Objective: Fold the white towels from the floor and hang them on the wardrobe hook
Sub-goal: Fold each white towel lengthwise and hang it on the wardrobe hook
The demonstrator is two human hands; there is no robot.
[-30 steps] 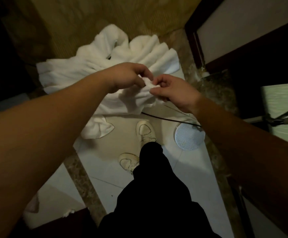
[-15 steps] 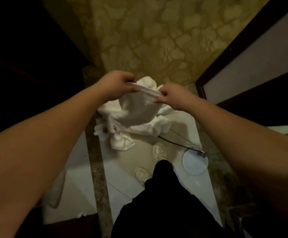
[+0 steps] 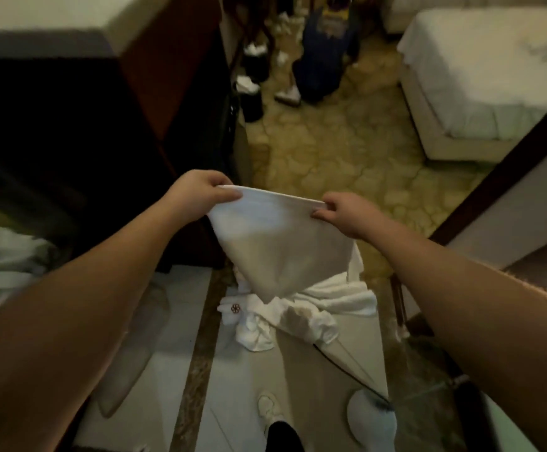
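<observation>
We see the left hand (image 3: 197, 190) and right hand (image 3: 340, 212) pinching a white towel (image 3: 278, 243) by its top corners, edge running 9-to-3, tip hanging toward 6 and hiding part of the floor pile (image 3: 298, 308).

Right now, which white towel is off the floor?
The towel both hands pinch by its top edge; the other towels lie crumpled on the floor beneath.

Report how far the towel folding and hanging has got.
Done: nothing visibly folded or hung; no wardrobe hook shows in view. In hand: the left hand and right hand pinch the top corners of one white towel, held up and spread. Left: folding it, then the towel heap on the tiled floor.
</observation>
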